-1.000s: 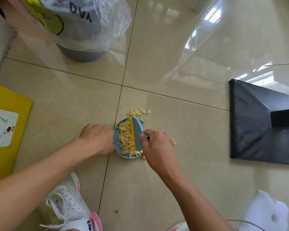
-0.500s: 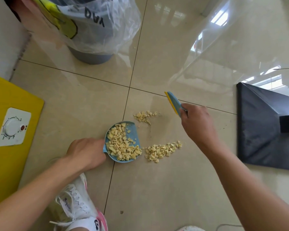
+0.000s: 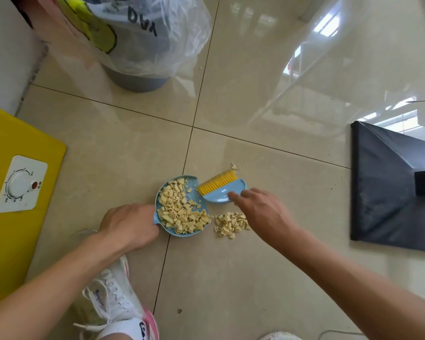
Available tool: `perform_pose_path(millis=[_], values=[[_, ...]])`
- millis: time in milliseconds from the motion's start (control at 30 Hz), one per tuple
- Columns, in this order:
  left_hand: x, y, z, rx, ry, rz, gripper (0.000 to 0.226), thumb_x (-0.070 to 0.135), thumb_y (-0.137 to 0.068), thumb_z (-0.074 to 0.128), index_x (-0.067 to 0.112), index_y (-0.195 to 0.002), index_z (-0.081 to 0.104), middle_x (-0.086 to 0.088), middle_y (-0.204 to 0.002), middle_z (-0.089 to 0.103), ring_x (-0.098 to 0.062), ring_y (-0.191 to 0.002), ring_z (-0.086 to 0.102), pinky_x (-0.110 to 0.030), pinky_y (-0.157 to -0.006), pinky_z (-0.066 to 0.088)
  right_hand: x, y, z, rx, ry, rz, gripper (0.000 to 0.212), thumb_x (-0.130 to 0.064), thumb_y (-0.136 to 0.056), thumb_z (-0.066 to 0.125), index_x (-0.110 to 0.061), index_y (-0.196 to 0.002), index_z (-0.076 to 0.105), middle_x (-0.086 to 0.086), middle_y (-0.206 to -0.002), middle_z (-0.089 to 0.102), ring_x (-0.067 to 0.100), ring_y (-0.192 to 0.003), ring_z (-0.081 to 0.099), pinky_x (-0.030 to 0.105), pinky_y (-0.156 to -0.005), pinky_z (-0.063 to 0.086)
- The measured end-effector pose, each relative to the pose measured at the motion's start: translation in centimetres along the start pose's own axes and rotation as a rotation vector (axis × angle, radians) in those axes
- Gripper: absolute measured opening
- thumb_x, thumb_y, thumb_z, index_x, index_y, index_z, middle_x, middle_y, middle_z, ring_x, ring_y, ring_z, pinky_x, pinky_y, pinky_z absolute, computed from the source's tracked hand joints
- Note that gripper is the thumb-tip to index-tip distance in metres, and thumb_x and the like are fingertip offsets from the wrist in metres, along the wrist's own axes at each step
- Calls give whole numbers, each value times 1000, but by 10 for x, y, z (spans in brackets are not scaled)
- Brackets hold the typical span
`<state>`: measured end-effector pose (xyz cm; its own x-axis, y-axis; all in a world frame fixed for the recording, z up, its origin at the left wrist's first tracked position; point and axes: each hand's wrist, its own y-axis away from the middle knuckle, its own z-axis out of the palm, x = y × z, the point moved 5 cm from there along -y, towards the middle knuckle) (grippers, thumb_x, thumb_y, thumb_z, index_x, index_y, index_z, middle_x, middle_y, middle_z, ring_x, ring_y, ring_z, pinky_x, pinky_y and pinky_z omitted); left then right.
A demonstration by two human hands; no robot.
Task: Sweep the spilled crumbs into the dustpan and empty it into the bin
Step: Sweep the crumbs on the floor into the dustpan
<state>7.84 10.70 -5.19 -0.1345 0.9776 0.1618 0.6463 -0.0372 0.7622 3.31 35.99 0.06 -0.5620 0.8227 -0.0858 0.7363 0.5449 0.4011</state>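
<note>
There was one dustpan [image 3: 182, 204], one brush [image 3: 221, 190] and one bin [image 3: 138, 79]. Two hands showed, a left hand [image 3: 130, 223] and a right hand [image 3: 260, 212]. Loose crumbs lay in two patches [image 3: 231, 224] [image 3: 235, 166].

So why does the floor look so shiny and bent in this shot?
Head view: window glare mirrors off the glossy floor tiles at upper right; the wide lens bows the grout lines; the crumbs, dustpan and brush stay fairly sharp, evenly lit with only soft shadows.

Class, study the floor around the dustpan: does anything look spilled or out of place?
Yes. A pile of crumbs still lies on the tile just right of the dustpan, outside it, and a few bits sit beyond the brush. The floor is not yet clean.
</note>
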Motion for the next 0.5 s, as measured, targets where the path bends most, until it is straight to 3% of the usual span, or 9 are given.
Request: perform_pose_path(millis=[133,233,333,400,500], values=[[0,-2,0,14,-42,10,25,29,-84,48,29,-104,62,1,-108,71,-24,-85,61,-31,-69,43,10,25,-9,99,-111,73,41,0,-86,62,-13,-124,65,7,-84,70,32,-73,66,42,-55,54],[0,-3,-2,37,-121,15,30,28,-86,47,28,-111,64,0,-114,72,-25,-98,67,-31,-71,43,29,26,-31,280,-245,259,26,-9,-93,64,-15,-118,69,7,-81,71,31,-62,64,39,-50,54],[1,-3,-5,43,-153,28,31,28,-86,47,28,-113,64,-1,-115,72,-26,-101,68,-31,-72,43,51,11,-40,340,-193,429,19,-11,-96,58,-12,-109,71,12,-73,67,36,-60,61,40,-50,52],[2,-3,-6,45,-163,30,33,28,-86,47,28,-114,64,-1,-116,72,-26,-102,68,-31,-73,42,61,-2,-36,258,-165,528,18,-9,-95,53,-8,-100,70,14,-73,65,38,-62,60,37,-50,47],[4,-4,-6,50,-173,33,34,29,-86,47,29,-116,63,-1,-115,72,-26,-102,68,-31,-72,41,44,-19,-22,-17,-117,569,21,-3,-92,48,-1,-98,68,21,-86,64,40,-74,66,34,-55,40]])
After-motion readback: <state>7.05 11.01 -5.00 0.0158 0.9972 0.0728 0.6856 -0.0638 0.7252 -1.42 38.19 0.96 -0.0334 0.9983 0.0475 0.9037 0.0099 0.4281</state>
